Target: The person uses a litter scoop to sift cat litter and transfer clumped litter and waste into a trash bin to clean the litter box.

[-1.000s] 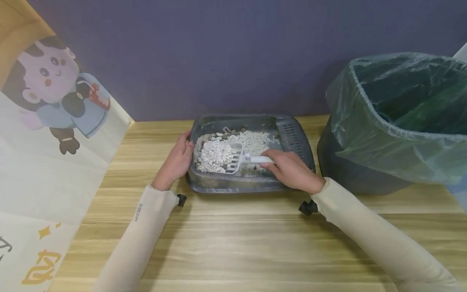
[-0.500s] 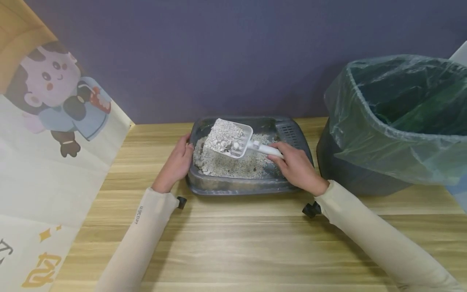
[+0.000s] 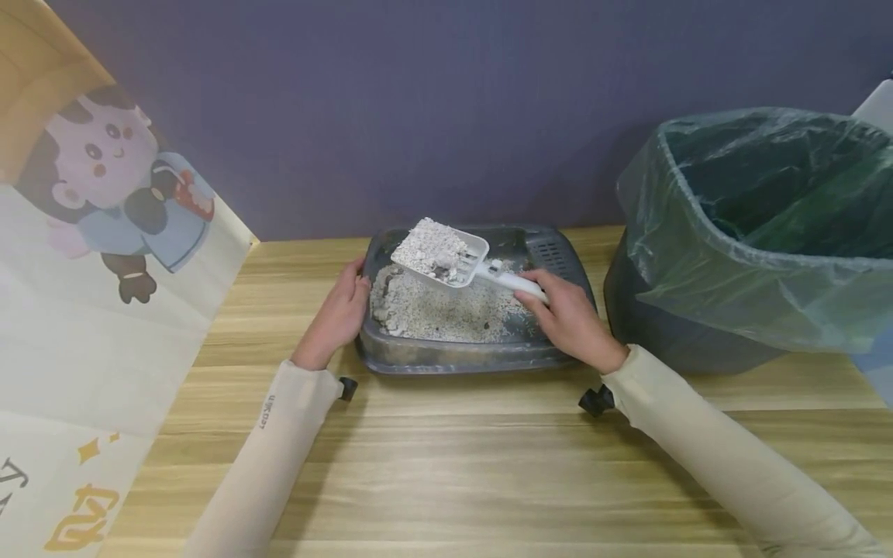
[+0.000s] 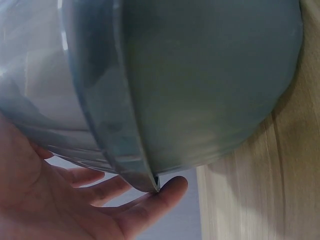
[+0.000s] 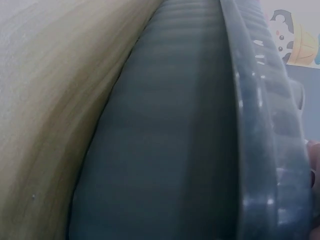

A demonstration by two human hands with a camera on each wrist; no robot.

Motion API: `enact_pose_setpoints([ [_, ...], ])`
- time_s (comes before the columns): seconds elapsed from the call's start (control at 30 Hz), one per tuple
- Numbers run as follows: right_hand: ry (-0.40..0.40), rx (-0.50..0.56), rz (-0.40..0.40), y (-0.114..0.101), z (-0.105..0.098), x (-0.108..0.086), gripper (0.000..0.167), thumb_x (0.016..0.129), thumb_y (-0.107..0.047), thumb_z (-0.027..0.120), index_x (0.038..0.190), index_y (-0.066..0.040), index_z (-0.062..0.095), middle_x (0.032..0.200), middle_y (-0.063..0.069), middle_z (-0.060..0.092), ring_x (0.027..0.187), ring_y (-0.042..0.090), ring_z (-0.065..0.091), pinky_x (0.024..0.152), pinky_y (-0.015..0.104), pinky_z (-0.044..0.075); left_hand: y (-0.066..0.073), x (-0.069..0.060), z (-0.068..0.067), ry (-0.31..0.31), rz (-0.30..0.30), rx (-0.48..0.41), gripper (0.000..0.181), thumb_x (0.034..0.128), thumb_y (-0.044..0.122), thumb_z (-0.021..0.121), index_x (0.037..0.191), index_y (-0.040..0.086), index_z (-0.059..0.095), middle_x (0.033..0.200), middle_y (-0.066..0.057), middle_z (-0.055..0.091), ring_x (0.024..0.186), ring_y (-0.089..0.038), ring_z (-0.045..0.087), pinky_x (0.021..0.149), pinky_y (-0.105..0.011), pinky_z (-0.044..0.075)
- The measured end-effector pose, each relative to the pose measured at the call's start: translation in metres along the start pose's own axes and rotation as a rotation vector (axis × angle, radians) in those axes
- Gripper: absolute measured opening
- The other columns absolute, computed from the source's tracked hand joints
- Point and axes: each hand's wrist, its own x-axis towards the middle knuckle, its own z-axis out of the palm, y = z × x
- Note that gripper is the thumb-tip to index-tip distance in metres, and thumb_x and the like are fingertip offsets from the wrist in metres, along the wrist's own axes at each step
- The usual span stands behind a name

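My right hand point(image 3: 572, 318) grips the white handle of a slotted litter scoop point(image 3: 512, 284) in the head view. The scoop hangs tilted above the dark grey litter tray point(image 3: 460, 358), its pan heaped with pale, crumbly cat litter point(image 3: 432, 248). More litter point(image 3: 446, 310) lies spread over the tray's floor, mostly at the left. My left hand point(image 3: 338, 314) rests against the tray's left side. In the left wrist view, fairly straight fingers point(image 4: 150, 210) touch the outside of the tray's rim point(image 4: 107, 100). Only a sliver of my right hand point(image 5: 315, 180) shows in the right wrist view.
A grey bin point(image 3: 684, 325) lined with a translucent green bag point(image 3: 753, 287) stands close to the tray's right end. Behind lies a dark blue-grey wall point(image 3: 432, 108). On the left stands a white panel point(image 3: 91, 341) with a cartoon figure. Everything rests on a wood-grain table point(image 3: 446, 465).
The scoop has risen out of the litter with a full load and tilted, its pan moving toward the tray's back. My left hand has stayed at the tray's side.
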Motion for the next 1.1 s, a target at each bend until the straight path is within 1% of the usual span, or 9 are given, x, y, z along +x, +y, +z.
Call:
enact_pose_setpoints([
  [0.1,0.03,0.012,-0.002,0.0019,-0.0005,0.0004,0.035,0.099,-0.025,0.051,0.125,-0.002,0.052,0.077,0.002,0.051,0.053,0.014,0.041,0.047,0.031,0.036,-0.0002,-0.0003,-0.0002,0.001,-0.003,0.002,0.052,0.1032,0.025,0.027,0.148,-0.001,0.02,0.149,-0.021,0.026,0.137,-0.034,0.024,0.112,-0.048,0.018],
  [0.27,0.104,0.027,-0.01,0.0034,-0.0002,-0.0002,0.032,0.097,-0.023,0.054,0.123,-0.004,0.053,0.082,0.003,0.053,0.059,0.016,0.042,0.052,0.032,0.036,-0.0018,0.0006,0.0005,-0.002,-0.003,0.005,0.052,0.1034,0.025,0.027,0.148,0.0,0.02,0.15,-0.02,0.025,0.137,-0.034,0.023,0.112,-0.048,0.018],
  [0.37,0.129,0.027,-0.021,0.0035,0.0007,-0.0009,0.032,0.097,-0.021,0.055,0.123,-0.004,0.054,0.083,0.003,0.053,0.061,0.016,0.043,0.054,0.032,0.036,-0.0018,0.001,0.0009,-0.004,-0.001,-0.001,0.052,0.1034,0.025,0.027,0.148,0.001,0.019,0.151,-0.02,0.025,0.137,-0.034,0.022,0.112,-0.048,0.017],
  [0.57,0.159,0.018,-0.057,0.0044,0.0027,-0.002,0.031,0.095,-0.019,0.058,0.122,-0.005,0.055,0.083,0.003,0.052,0.062,0.016,0.042,0.054,0.032,0.035,-0.0006,-0.0003,0.0008,0.001,-0.001,-0.003,0.052,0.1033,0.025,0.027,0.148,0.0,0.02,0.15,-0.02,0.025,0.137,-0.033,0.022,0.112,-0.048,0.017],
  [0.83,0.189,0.001,-0.076,0.0056,0.0049,-0.0036,0.031,0.093,-0.018,0.06,0.122,-0.006,0.056,0.087,0.003,0.052,0.063,0.015,0.042,0.054,0.031,0.035,0.0004,-0.0027,0.0001,0.0,-0.005,-0.005,0.052,0.1034,0.026,0.027,0.148,0.0,0.02,0.15,-0.02,0.024,0.137,-0.033,0.023,0.112,-0.048,0.018],
  [1.0,0.19,0.009,-0.078,0.0062,0.0049,-0.0042,0.033,0.093,-0.018,0.061,0.123,-0.005,0.055,0.087,0.003,0.053,0.062,0.015,0.042,0.053,0.031,0.035,0.0002,-0.002,-0.0003,-0.004,-0.003,-0.009,0.053,0.1035,0.027,0.027,0.148,0.0,0.019,0.151,-0.02,0.024,0.137,-0.034,0.023,0.112,-0.049,0.018],
  [1.1,0.18,0.022,-0.072,0.0063,0.0038,-0.0046,0.033,0.094,-0.017,0.06,0.124,-0.005,0.055,0.083,0.002,0.053,0.06,0.014,0.041,0.052,0.031,0.035,0.0004,-0.0011,0.0,-0.001,-0.003,-0.01,0.052,0.1034,0.026,0.027,0.148,0.0,0.02,0.151,-0.02,0.024,0.137,-0.034,0.023,0.112,-0.049,0.018],
])
